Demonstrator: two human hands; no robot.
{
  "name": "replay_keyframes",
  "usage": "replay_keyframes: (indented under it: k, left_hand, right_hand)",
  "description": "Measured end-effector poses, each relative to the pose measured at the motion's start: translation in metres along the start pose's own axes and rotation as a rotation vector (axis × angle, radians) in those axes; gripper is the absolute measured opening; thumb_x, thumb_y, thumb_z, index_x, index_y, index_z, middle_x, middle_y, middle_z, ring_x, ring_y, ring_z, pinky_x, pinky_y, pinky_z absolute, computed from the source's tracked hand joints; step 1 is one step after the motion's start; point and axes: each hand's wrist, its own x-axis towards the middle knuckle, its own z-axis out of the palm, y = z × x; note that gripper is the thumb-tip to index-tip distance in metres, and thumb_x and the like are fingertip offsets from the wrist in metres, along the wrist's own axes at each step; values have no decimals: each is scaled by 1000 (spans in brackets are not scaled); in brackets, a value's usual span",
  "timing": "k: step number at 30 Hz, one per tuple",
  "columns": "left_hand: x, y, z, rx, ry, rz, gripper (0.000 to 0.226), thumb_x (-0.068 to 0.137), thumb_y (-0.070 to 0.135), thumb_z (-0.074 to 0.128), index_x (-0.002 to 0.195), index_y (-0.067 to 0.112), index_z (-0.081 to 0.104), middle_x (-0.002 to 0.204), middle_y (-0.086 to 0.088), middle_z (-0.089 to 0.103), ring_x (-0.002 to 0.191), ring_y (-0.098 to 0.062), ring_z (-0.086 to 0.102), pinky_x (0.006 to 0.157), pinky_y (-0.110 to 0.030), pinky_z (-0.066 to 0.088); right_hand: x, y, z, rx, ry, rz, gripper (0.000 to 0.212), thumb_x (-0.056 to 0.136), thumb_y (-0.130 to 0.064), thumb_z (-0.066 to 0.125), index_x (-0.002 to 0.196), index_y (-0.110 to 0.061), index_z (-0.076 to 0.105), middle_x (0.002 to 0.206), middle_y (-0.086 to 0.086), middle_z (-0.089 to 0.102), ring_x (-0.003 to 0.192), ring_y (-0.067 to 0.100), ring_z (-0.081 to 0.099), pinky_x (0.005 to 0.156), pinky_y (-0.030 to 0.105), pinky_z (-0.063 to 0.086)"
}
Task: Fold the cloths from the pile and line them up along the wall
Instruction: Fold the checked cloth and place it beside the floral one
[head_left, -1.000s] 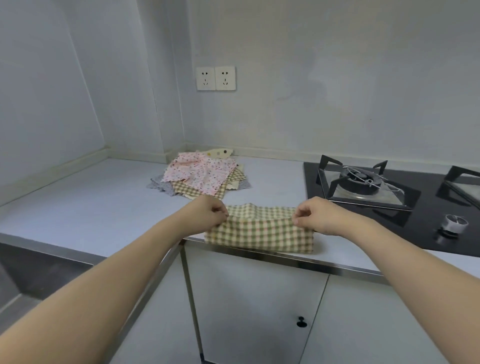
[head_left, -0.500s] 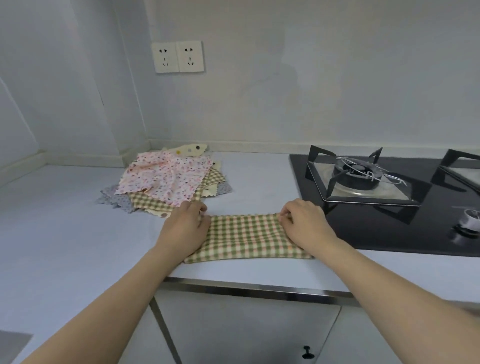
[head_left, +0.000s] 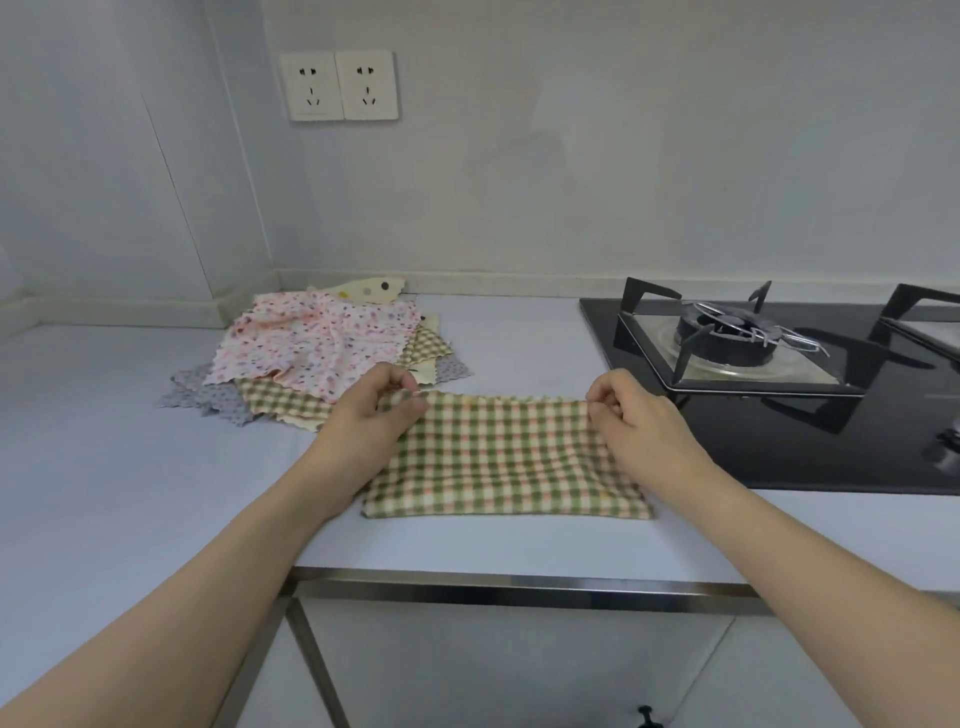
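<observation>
A green-and-cream checked cloth (head_left: 504, 462) lies folded in half on the white counter (head_left: 130, 467), near the front edge. My left hand (head_left: 379, 410) pinches its far left corner and my right hand (head_left: 634, 415) pinches its far right corner. Behind and to the left lies the pile of cloths (head_left: 311, 358): a pink floral one on top, a checked one and a grey one under it, and a cream dotted one at the back by the wall (head_left: 571, 182).
A black gas hob (head_left: 779, 374) with a burner and pan support fills the counter to the right, close to my right hand. Two sockets (head_left: 340, 85) sit on the wall. The counter turns a corner at the left; cabinet doors are below.
The checked cloth has moved from the counter's front edge farther onto the counter, with both hands still pinching its far corners. The view has moved closer to the counter.
</observation>
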Motion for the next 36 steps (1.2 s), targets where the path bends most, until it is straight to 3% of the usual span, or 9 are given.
replay_keyframes:
  k: [4,6,9,13,20,25,28,36]
  left_hand:
    - [1,-3,-6,-156,-64,-22,11,92,12,64,85,19,61,83,-5,58,82,-22,55,77,-39,45]
    - [0,-3,-7,-223,-77,-55,6,90,9,66,87,14,63,87,-10,60,85,-25,57,84,-44,47]
    - [-1,0,-7,-278,-62,-85,8,85,8,70,88,5,64,86,-16,64,86,-29,60,88,-46,49]
    - [-2,4,-4,-310,-14,-64,11,83,11,72,82,3,64,85,-17,62,82,-28,57,81,-44,47]
    - [4,3,6,-267,91,-29,14,85,12,73,75,11,63,78,-15,59,75,-27,53,71,-43,43]
    - [9,-4,6,-253,131,-23,11,86,10,71,85,17,63,90,-12,59,84,-25,58,81,-43,48]
    - [10,-6,8,-288,68,-94,8,91,11,65,98,14,67,99,-11,68,94,-26,65,95,-44,51]
    - [10,-3,15,-265,27,-159,11,97,17,57,87,15,62,91,-10,65,90,-26,61,93,-48,49]
  right_hand:
    - [2,0,-2,277,-10,62,17,98,-17,48,92,-29,59,85,-12,55,67,3,48,60,18,40]
    - [2,0,-7,371,11,80,17,97,-13,50,89,-24,61,87,-8,58,73,4,51,62,12,41]
    - [0,1,-14,523,20,114,16,95,-8,54,87,-19,64,90,-2,64,84,9,58,80,22,47]
    - [-2,2,-21,693,24,165,17,95,-4,54,86,-15,64,84,0,63,80,11,58,75,23,47]
    - [1,8,-23,772,7,167,17,92,-1,56,87,-12,67,82,1,67,83,15,60,82,30,47]
    - [2,8,-22,816,6,153,12,91,-1,58,95,-7,67,87,6,69,84,14,62,86,30,48]
    - [3,11,-22,842,6,163,10,89,-3,61,96,-9,66,87,7,69,81,14,63,81,26,50]
    - [6,16,-22,851,34,145,19,91,0,58,99,-15,64,82,6,64,73,11,60,69,22,47]
